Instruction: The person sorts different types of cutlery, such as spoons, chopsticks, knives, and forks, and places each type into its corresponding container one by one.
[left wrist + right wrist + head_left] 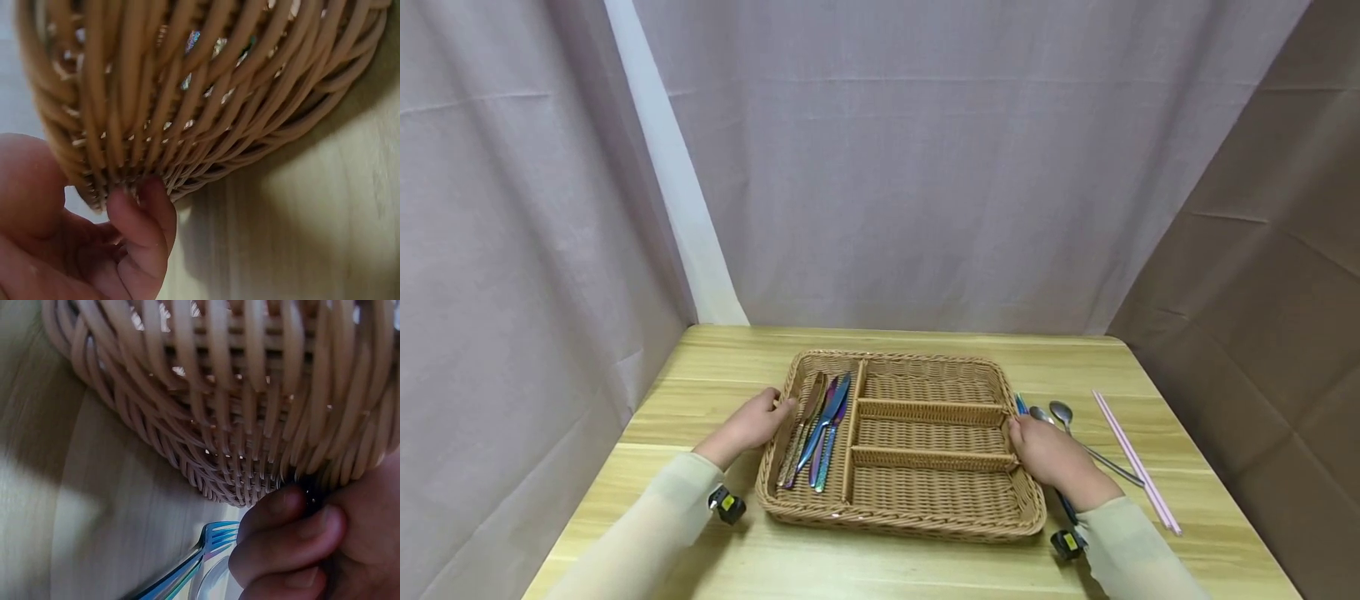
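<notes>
A brown woven cutlery basket is held by both hands at its two short sides. My left hand grips the left side, thumb over the rim; in the left wrist view its curled fingers press the outer wicker. At the opposite side, my right hand grips the wall near the dividers, with fingers bent against the outside. Several table knives, gold and iridescent blue-purple, lie in the long left compartment. Three compartments on the right show bare wicker.
Right of the basket, metal spoons lie partly behind the right hand. A blue iridescent fork lies beneath that hand. Pink chopsticks rest farther right on the wooden table. Grey curtains enclose the back and sides.
</notes>
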A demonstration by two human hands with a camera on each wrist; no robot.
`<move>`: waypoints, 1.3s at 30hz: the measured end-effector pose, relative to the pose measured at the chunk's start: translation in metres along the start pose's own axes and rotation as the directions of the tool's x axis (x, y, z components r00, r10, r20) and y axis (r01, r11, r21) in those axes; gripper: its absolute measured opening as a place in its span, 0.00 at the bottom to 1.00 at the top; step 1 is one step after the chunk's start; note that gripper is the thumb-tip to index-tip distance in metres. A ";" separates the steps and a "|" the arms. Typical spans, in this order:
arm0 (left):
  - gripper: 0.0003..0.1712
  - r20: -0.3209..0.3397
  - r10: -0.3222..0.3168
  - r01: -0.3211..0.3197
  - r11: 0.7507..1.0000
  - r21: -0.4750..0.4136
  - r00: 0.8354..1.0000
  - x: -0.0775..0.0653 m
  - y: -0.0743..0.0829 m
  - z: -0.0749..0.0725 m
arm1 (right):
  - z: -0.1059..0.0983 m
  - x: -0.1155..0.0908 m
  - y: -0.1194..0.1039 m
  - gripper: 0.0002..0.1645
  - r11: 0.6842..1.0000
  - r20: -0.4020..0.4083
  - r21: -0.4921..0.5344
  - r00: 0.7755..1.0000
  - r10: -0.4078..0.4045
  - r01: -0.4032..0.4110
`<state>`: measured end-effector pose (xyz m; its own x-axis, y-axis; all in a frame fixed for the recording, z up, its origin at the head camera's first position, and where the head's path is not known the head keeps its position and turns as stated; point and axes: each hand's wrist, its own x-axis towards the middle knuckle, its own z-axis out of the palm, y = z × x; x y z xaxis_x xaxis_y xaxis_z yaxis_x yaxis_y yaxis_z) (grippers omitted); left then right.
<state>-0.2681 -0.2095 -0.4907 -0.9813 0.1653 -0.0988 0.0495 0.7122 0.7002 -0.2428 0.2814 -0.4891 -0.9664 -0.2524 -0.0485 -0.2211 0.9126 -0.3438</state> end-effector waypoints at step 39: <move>0.28 -0.075 -0.007 -0.007 0.982 -0.187 0.997 0.005 -0.013 0.026 | -0.023 -0.016 0.026 0.28 0.996 -0.064 0.047 0.995 0.078 -0.075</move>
<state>-0.2693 -0.2001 -0.5187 -0.9928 0.1090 -0.0503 0.0211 0.5706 0.8210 -0.2361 0.3170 -0.4757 -0.9872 -0.1590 -0.0150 -0.1413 0.9131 -0.3826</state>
